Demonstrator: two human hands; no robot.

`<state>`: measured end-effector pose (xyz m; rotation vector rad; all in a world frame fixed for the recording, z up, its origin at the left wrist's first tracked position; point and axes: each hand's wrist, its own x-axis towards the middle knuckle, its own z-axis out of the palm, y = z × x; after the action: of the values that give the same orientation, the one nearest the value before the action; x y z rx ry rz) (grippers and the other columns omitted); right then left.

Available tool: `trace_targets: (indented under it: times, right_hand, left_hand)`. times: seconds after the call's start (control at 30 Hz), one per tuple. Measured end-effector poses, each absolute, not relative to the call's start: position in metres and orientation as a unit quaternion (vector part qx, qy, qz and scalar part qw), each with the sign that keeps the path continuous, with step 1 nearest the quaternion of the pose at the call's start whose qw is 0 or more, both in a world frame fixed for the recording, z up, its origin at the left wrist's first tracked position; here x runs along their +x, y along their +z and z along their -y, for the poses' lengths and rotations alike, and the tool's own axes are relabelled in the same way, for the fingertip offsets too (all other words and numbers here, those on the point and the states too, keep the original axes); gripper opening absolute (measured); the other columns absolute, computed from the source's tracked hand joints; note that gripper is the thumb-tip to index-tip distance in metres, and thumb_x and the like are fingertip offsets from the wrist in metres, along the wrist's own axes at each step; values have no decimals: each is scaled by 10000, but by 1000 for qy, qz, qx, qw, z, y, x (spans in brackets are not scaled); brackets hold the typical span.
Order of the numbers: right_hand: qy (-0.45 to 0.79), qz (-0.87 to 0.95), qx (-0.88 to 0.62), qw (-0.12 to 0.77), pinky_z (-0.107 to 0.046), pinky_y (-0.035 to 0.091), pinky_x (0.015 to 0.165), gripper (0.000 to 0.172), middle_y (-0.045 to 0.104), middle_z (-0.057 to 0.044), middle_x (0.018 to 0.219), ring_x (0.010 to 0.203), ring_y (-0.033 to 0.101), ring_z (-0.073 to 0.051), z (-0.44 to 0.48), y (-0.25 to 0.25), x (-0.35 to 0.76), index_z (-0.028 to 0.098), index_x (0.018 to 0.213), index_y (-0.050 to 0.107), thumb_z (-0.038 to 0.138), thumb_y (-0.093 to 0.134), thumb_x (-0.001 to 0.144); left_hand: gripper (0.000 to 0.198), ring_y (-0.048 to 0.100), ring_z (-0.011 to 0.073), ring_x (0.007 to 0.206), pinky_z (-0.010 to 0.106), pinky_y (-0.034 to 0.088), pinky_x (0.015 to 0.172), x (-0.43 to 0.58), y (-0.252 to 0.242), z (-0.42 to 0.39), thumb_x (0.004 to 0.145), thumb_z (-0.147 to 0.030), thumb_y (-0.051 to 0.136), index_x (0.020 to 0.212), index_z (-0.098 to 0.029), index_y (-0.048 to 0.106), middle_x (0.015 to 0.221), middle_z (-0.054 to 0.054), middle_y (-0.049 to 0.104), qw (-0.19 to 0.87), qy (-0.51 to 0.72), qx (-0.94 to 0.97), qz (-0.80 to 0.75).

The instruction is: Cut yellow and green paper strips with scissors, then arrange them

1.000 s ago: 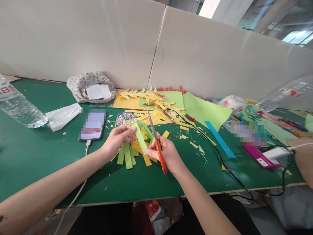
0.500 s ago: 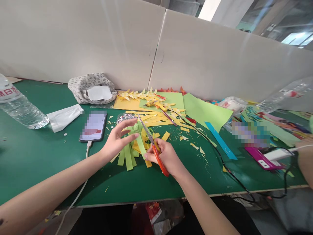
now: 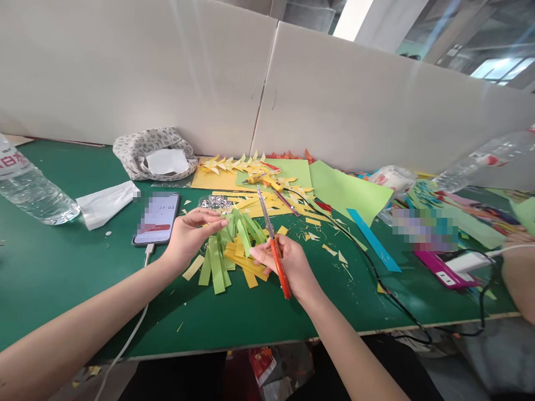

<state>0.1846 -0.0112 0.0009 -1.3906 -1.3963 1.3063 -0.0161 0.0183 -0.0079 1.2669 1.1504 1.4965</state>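
From my remote seat the green worktop (image 3: 62, 267) fills most of the view, fenced at the back by pale partition boards (image 3: 125, 72). A water bottle (image 3: 33, 189) lies at the far left and a light green sheet (image 3: 351, 192) sits right of centre. Against the boards is a patterned cloth bag (image 3: 154, 153), and nearer me a phone (image 3: 157, 218) lies on its cable. At the right edge another person's arm (image 3: 518, 273) comes into view, well apart from the work.

In the middle lies the pile of green and yellow paper strips (image 3: 225, 256), fanned out flat, with a few green ones standing up at its far side. The left hand (image 3: 188, 236) reaches in from the left. Its fingers (image 3: 213, 220) are stretched out with only a narrow gap, and the tips are at the standing strips. I cannot tell whether they pinch one or only touch. The right hand (image 3: 292, 267) is closed around the orange handles of the scissors (image 3: 273, 243), just beside the pile. The blades point up and away, and look nearly closed.

I judge the strips to be very light, limp and easily creased, and apt to slide over one another. I would take one near its end, pinched flat between thumb and fingertip, well away from the blades. Tiny yellow offcuts (image 3: 330, 249) dot the worktop around it.
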Motion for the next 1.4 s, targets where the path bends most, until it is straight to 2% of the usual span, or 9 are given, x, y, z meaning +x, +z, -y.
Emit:
trace_targets:
  times: [0.23,0.43,0.67,0.83,0.93,1.0,1.2,1.3,1.4]
  right_hand:
    - [345,550,-626,433,-227,401,433,269,603,-5,652,494,543,-130,-5,12,214,191,735,531,390,662,611]
    - [92,623,-714,306,-242,395,514,192,615,-12,666,584,565,-159,-49,20,232,197,709,532,380,579,671]
    - [-43,677,-728,100,-289,400,533,400,641,-98,731,682,609,-243,-90,8,199,149,855,552,518,536,701]
    - [-45,671,-732,108,-272,402,563,280,653,-107,797,742,619,-226,-93,0,188,150,914,548,370,528,742]
    - [-45,666,-733,131,-248,384,537,226,654,-68,797,731,614,-200,-93,1,189,188,922,538,301,535,726]
    - [-38,654,-734,181,-245,373,520,211,649,-49,791,716,604,-195,-94,7,191,209,900,536,297,545,708]
    - [233,562,-611,506,-222,356,457,226,530,44,597,490,484,-101,-87,40,194,209,708,472,303,645,598]
    - [443,491,-520,542,-191,281,382,346,354,109,474,372,351,-45,-71,52,189,210,665,398,261,710,526]
    - [543,458,-474,520,-168,245,361,373,354,116,500,357,316,-14,-51,52,183,201,671,398,193,729,500]
  left_hand:
    - [233,515,116,720,244,430,620,-18,-11,-22,620,-257,706,767,-198,535,889,-2,530,385,613,465,-509]
    - [323,438,65,553,226,400,533,-15,-11,-17,709,-224,603,1006,-268,486,1064,11,491,354,613,481,-518]
    - [420,553,199,942,344,451,771,-11,-9,-13,742,-218,552,1142,-298,453,1152,47,517,373,604,487,-509]
    - [401,595,121,686,369,479,749,-10,-8,-11,784,-221,489,1167,-327,443,1325,33,408,377,597,503,-499]
    - [511,554,200,983,371,443,848,-10,-7,-10,717,-181,561,1191,-322,433,1337,26,397,367,597,517,-491]
    - [540,495,217,1089,356,426,879,-9,-5,-10,704,-175,576,1203,-315,426,1324,26,412,383,598,515,-480]
    - [494,601,120,655,264,491,557,-7,-2,-7,732,-185,538,1204,-293,441,1282,59,453,426,583,496,-483]
    - [547,603,187,910,275,505,689,-7,0,-6,720,-172,562,1231,-290,409,1254,67,481,460,580,496,-454]
    - [570,533,234,1073,305,493,783,-6,2,-6,682,-191,628,1209,-289,433,1335,81,407,529,546,498,-417]
